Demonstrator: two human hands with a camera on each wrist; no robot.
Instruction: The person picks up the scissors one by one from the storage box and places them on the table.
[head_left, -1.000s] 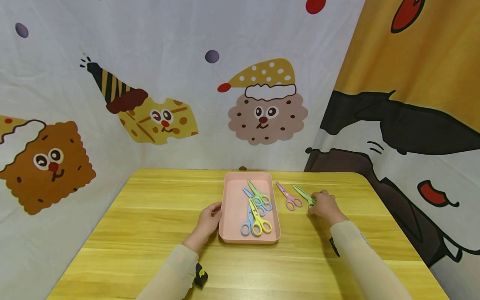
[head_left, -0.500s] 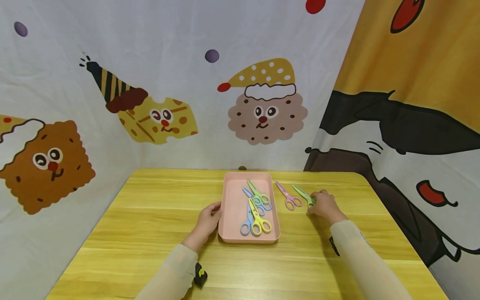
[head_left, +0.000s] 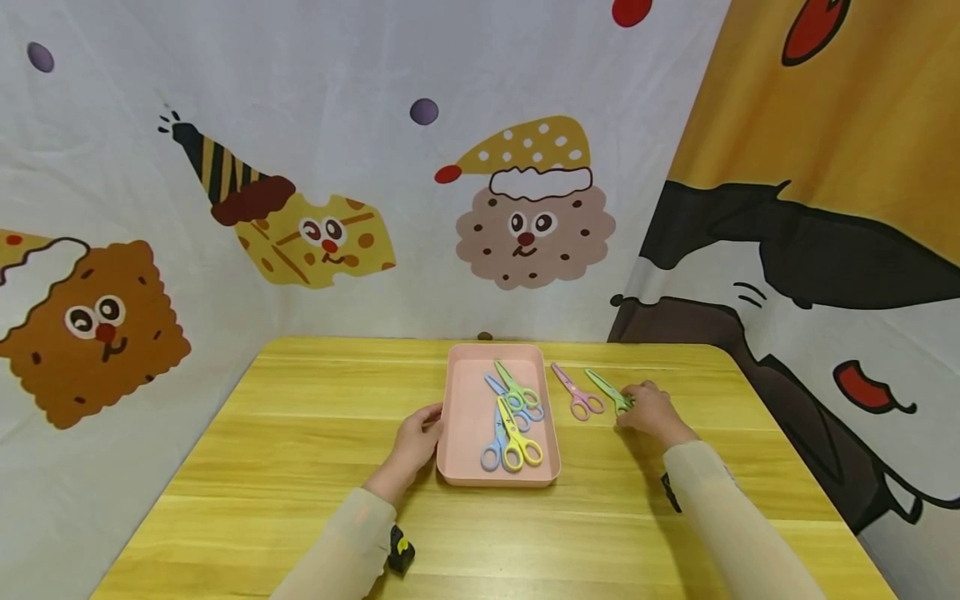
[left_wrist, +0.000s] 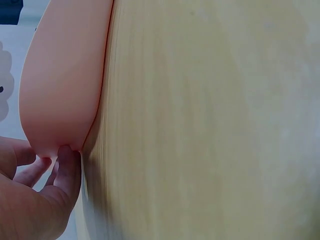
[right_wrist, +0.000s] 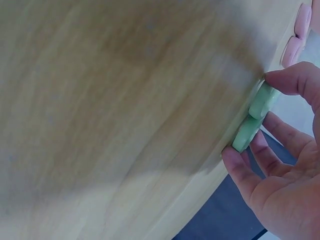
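A pink tray (head_left: 468,467) holds green scissors (head_left: 517,392), yellow scissors (head_left: 513,437) and two blue pairs. Against the tray's outer left wall rests my left hand (head_left: 412,439); in the left wrist view its thumb and fingertips touch the pink side. My right hand (head_left: 651,410) grips another pair of green scissors (head_left: 603,386) by the handles, still flat on the table. Thumb and fingers span both handle loops (right_wrist: 263,100) in the right wrist view. Pink scissors (head_left: 577,396) lie between this pair and the tray.
Everything lies on a wood-grain table (head_left: 315,417) near its far edge. Behind it hangs a white cloth (head_left: 345,67) printed with cartoon figures. An orange, black and white cloth (head_left: 847,208) hangs on the right.
Hardly anything differs. The right wrist shifts very slightly; the scissors, the tray and the left hand stay where they were.
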